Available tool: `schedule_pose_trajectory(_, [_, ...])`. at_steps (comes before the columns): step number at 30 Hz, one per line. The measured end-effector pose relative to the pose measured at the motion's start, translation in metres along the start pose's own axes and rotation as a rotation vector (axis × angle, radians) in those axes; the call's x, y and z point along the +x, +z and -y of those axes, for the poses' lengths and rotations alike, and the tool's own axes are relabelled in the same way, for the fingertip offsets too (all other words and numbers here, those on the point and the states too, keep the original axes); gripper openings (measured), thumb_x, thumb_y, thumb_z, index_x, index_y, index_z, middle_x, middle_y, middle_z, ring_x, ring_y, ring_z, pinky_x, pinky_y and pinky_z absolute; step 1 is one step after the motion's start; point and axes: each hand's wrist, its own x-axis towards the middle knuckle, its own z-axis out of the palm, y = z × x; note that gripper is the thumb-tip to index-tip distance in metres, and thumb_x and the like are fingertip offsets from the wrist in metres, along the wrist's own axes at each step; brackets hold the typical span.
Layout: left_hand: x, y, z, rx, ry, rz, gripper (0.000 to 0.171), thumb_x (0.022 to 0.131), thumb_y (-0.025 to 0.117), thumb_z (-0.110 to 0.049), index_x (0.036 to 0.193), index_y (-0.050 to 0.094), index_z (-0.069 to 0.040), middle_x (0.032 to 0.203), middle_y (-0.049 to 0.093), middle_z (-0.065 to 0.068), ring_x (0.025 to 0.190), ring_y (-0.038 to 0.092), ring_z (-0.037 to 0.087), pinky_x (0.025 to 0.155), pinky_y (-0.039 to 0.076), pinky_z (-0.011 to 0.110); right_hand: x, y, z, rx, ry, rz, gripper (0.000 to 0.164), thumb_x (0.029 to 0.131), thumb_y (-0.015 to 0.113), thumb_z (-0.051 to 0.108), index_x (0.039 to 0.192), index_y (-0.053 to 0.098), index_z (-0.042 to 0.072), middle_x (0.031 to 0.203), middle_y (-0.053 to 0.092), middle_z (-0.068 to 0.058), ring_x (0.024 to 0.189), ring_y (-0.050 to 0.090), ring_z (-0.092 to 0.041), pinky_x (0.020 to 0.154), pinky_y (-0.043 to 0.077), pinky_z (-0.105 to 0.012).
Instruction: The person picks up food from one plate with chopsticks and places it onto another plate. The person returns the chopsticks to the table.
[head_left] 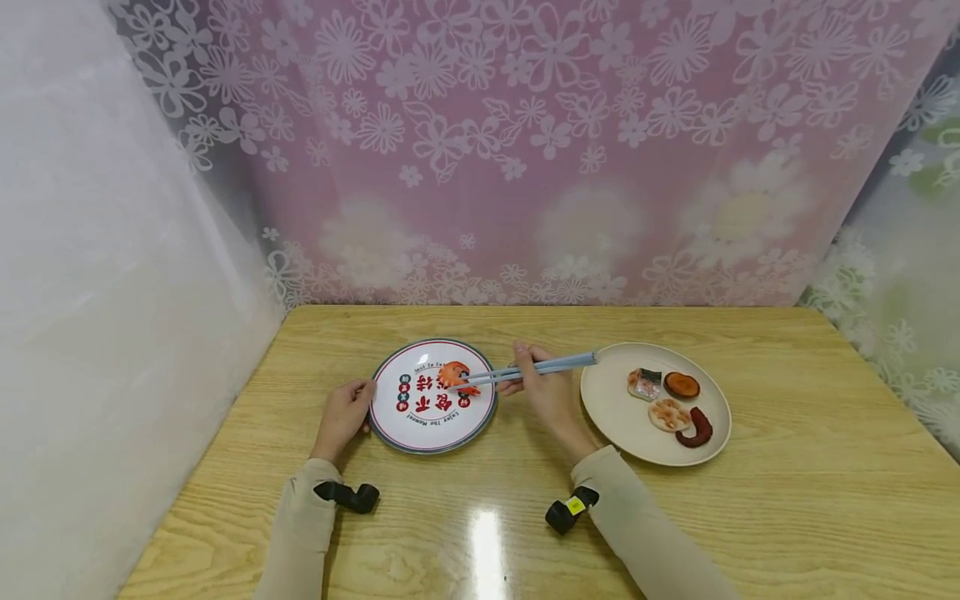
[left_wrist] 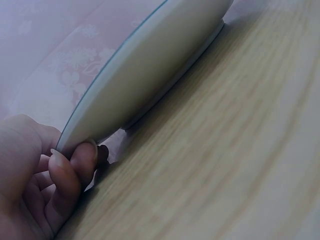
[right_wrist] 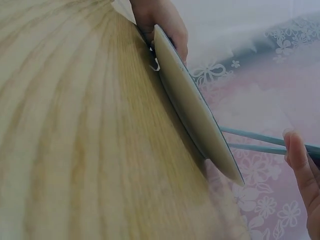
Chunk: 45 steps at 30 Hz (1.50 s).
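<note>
My left hand (head_left: 347, 417) pinches the left rim of a white plate (head_left: 405, 429) with a dark edge and red and dark lettering. In the left wrist view its fingertips (left_wrist: 65, 172) lie under the rim. My right hand (head_left: 546, 392) holds a pair of pale blue chopsticks (head_left: 562, 363) above the table, their tips reaching left over the plate. An orange-red shrimp (head_left: 455, 373) is at the chopstick tips, over the plate's right half; whether it rests on the plate I cannot tell. The right wrist view shows the chopsticks (right_wrist: 255, 135) passing behind the plate's edge.
A cream oval plate (head_left: 611, 425) stands right of my right hand. On it lie a wrapped food piece (head_left: 645, 384), a round orange-brown slice (head_left: 682, 385), a pale patterned round piece (head_left: 669, 415) and a dark red curved piece (head_left: 697, 429). A flowered curtain (head_left: 525, 208) hangs behind the table.
</note>
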Motion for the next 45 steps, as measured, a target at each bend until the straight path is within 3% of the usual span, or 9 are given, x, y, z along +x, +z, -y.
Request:
schedule_pose_trajectory(10, [0.000,0.001,0.003,-0.002,-0.007,0.003,0.033,0.102,0.048,-0.019,0.120,0.062,0.005,0.062,0.054,0.002,0.045,0.049,0.012,0.044,0.043,0.024,-0.002,0.001,-0.005,0.012,-0.028,-0.013,0.041,0.103,0.046,0.015,0.078,0.055,-0.017,0.070,0.062,-0.034,0.062,0.064,-0.050,0.055,0.055,-0.047])
schedule_pose_trajectory(20, [0.002,0.001,0.003,0.006,-0.007,0.002,0.033,0.102,0.047,-0.020,0.120,0.062,0.004,0.063,0.055,0.003,0.045,0.049,0.012,0.045,0.044,0.025,-0.002,0.001,-0.011,0.050,-0.038,-0.021,0.038,0.102,0.047,0.011,0.084,0.055,-0.021,0.073,0.060,-0.039,0.065,0.063,-0.052,0.058,0.055,-0.048])
schedule_pose_trajectory(29, [0.001,0.000,0.001,0.004,-0.006,0.002,0.033,0.102,0.047,-0.019,0.120,0.062,0.005,0.062,0.054,0.003,0.044,0.049,0.012,0.044,0.043,0.024,-0.001,0.000,-0.015,0.107,-0.010,-0.024,0.029,0.099,0.054,0.012,0.080,0.059,-0.009,0.082,0.061,-0.039,0.069,0.060,-0.057,0.060,0.054,-0.053])
schedule_pose_trajectory(37, [0.000,0.000,0.001,-0.007,0.006,0.005,0.033,0.102,0.047,-0.019,0.118,0.062,0.006,0.061,0.054,0.002,0.044,0.048,0.013,0.044,0.043,0.024,-0.004,0.001,-0.008,0.062,0.006,-0.035,0.024,0.098,0.057,0.010,0.087,0.062,-0.011,0.077,0.060,-0.039,0.068,0.062,-0.054,0.059,0.055,-0.050])
schedule_pose_trajectory(45, [0.000,-0.001,0.002,-0.009,-0.004,0.005,0.034,0.102,0.047,-0.019,0.120,0.061,0.005,0.063,0.054,0.003,0.045,0.049,0.012,0.044,0.043,0.024,-0.003,-0.002,0.003,0.079,-0.042,-0.059,0.020,0.096,0.058,0.004,0.089,0.063,-0.014,0.078,0.059,-0.040,0.067,0.058,-0.059,0.055,0.056,-0.044])
